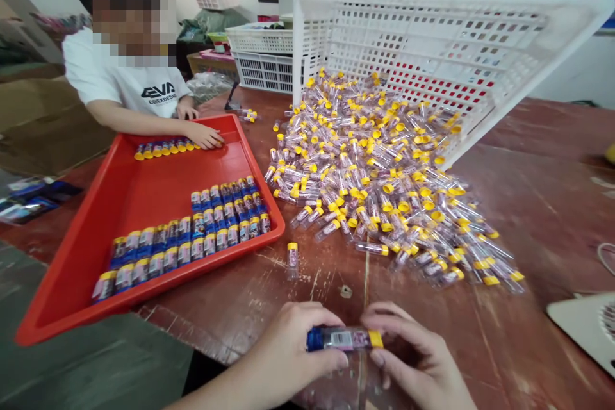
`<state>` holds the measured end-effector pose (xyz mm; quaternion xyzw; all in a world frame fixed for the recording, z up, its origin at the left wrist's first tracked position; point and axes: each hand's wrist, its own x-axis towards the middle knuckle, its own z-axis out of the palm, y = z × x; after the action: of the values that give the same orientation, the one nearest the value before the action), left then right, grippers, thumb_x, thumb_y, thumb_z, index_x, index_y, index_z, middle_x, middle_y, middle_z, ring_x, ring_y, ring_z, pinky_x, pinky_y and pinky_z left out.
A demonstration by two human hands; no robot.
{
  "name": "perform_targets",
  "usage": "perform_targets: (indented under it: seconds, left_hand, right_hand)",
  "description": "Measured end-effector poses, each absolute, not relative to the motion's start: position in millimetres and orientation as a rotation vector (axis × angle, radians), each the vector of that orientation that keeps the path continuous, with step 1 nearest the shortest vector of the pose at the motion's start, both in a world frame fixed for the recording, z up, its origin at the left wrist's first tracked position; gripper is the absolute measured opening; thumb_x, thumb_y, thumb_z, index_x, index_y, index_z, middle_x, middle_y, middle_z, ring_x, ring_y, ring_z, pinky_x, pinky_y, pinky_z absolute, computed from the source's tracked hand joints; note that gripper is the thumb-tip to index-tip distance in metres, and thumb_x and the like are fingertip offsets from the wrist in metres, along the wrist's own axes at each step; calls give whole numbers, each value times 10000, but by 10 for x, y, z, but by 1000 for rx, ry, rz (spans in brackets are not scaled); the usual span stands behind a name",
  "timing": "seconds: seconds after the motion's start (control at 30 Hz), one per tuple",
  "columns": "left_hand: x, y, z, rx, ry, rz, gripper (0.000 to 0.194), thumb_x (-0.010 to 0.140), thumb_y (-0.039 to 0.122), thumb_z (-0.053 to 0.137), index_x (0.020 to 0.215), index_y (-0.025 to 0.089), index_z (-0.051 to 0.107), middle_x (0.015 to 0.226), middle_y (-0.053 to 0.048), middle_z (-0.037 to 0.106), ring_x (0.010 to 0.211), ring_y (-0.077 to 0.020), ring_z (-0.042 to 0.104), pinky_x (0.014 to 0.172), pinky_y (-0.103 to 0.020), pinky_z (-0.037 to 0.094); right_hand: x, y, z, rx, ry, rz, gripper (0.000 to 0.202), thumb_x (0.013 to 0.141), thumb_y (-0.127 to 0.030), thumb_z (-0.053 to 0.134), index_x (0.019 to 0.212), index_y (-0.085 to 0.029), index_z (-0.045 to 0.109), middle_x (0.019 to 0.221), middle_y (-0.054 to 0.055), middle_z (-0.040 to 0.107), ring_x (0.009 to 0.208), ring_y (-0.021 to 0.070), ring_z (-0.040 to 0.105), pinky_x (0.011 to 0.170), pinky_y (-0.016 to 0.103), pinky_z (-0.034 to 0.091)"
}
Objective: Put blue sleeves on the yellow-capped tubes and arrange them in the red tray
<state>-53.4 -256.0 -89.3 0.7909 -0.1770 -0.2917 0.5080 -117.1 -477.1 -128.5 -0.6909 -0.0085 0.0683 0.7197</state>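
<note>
Two pinches likely steadied the tube (pixel 342 338) well: left hand (pixel 284 343) at its blue end (pixel 314 339), right hand (pixel 421 353) at its yellow cap (pixel 375 338).

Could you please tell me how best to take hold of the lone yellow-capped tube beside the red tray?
I would probably pinch the lone tube across its slim, straight barrel from the near side, since the red tray lies left and the tube pile right.
</note>
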Motion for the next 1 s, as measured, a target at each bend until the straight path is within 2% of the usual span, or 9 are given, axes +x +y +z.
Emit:
perform_targets:
  seconds: [0.07, 0.17, 0.23, 0.33, 0.43, 0.6, 0.67, 0.83, 1.0]
  left_hand:
    - [-543, -2569, -894, 1943, -439, -679, 198, 752, 198, 742, 944, 247, 749, 882, 24, 693, 845, -158, 603, 792, -249, 359]
    - [-567, -2565, -906, 1929, -483, -646, 131, 779, 234, 729, 908, 241, 744, 862, 24, 684, 860, -162, 585, 825, -272, 338]
    - [-590, -2563, -912, 1892, -491, -675, 122, 790, 290, 721, 892, 228, 746, 859, 6, 673, 882, -178, 575, 846, -291, 343]
    - [-631, -2571, -915, 1802, -404, -786, 245, 788, 370, 693, 955, 200, 749, 947, -44, 665, 958, -221, 569, 878, -318, 381]
    - [-683, -2586, -945, 1692, -298, -880, 322, 801, 394, 651, 1044, 200, 738, 1037, -59, 656, 1009, -233, 573, 907, -321, 418]
    - [-781, -2586, -1085, 1718, -93, -876, 552, 753, 521, 689, 1169, 159, 672, 1195, -103, 592, 1130, -269, 536, 1013, -381, 397]
    - [-777, -2581, -1086, 1728, -68, -868, 584, 744, 523, 695, 1185, 142, 659, 1214, -117, 588, 1140, -273, 533, 1029, -392, 385]
    - [-623, -2550, -883, 1715, -293, -912, 310, 785, 339, 658, 1051, 200, 737, 1023, -34, 699, 986, -211, 603, 893, -299, 440]
    - [-573, -2499, -797, 1681, -286, -941, 285, 774, 297, 685, 1040, 208, 740, 936, -4, 707, 863, -169, 617, 730, -218, 447]
  right_hand:
    - [-1185, -4707, -1367, -1328, 12, 250, 217, 880, -283, 657, 1085, -269, 727, 1175, 82, 585, 550, 61, 617, 490, 176, 539]
    - [-1194, -4597, -1439, -960, 190, 427, 127, 871, -254, 675, 994, -221, 685, 947, 23, 628, 549, 71, 636, 463, 156, 532]
    - [-1201, -4504, -1460, -707, 234, 541, 139, 824, -213, 708, 943, -207, 637, 822, -15, 617, 558, 92, 646, 462, 173, 538]
    - [-1225, -4338, -1480, -399, 245, 647, 238, 775, -208, 698, 998, -198, 616, 885, -1, 655, 617, 112, 669, 553, 222, 560]
    - [-1252, -4184, -1482, -288, 273, 682, 275, 765, -232, 677, 1032, -197, 620, 863, 16, 668, 712, 140, 666, 623, 246, 546]
    - [-1269, -4086, -1427, -300, 271, 665, 263, 799, -254, 648, 1056, -199, 623, 754, -1, 629, 631, 110, 597, 582, 205, 495]
    - [-1265, -4095, -1419, -333, 273, 651, 236, 821, -253, 623, 1050, -199, 618, 748, 1, 627, 629, 114, 593, 574, 206, 490]
    - [-1239, -4114, -1490, -365, 280, 706, 236, 801, -260, 608, 1032, -218, 581, 733, -8, 637, 583, 120, 602, 560, 218, 490]
    - [-1210, -4051, -1573, -387, 201, 715, 313, 768, -270, 618, 1068, -222, 544, 800, 3, 658, 588, 122, 621, 586, 248, 512]
